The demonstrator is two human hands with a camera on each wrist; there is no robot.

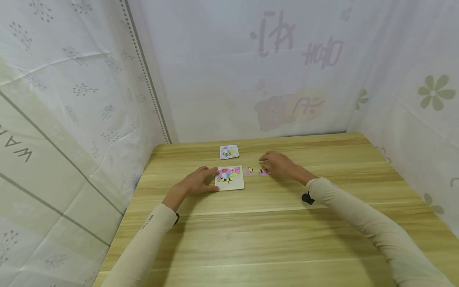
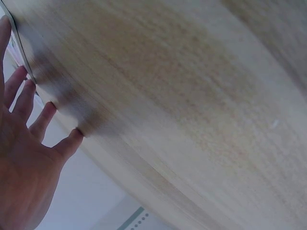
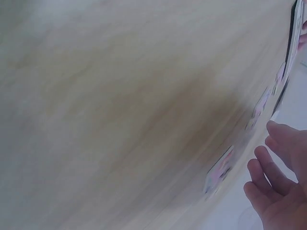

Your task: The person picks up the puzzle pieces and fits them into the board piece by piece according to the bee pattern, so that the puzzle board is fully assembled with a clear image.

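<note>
A square puzzle board, partly filled with bee-picture pieces, lies on the wooden table. My left hand holds it by the left side, thumb at the near corner and fingers at the far part of that edge. In the left wrist view the fingers of the left hand are spread, some tips on the tabletop. My right hand hovers right of the board, thumb and index finger pinching what looks like a thin puzzle piece, seen nearly edge-on. Beneath and beside it lie loose puzzle pieces, some partly hidden.
A card with a bee picture lies behind the board. One loose piece sits close to the board's right edge. Patterned curtains hang behind and at both sides of the table.
</note>
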